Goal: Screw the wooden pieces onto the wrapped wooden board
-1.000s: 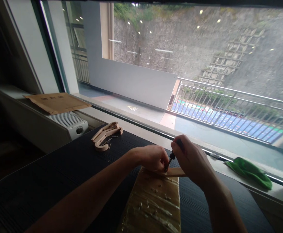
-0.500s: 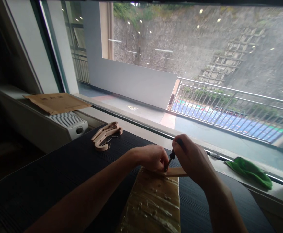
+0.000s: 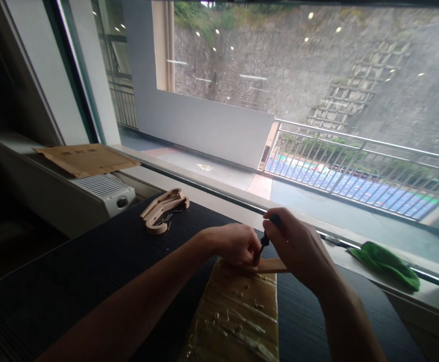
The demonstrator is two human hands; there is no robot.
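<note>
Pale wooden strip point(image 3: 274, 266) on the brown taped box point(image 3: 238, 322) seems unfinished: right hand point(image 3: 299, 246) squeezes a black screwdriver point(image 3: 265, 239) there; left hand's point(image 3: 234, 242) hold is hidden. Curved wooden pieces point(image 3: 169, 203) and metal screws point(image 3: 177, 211) lie left of the box.
</note>
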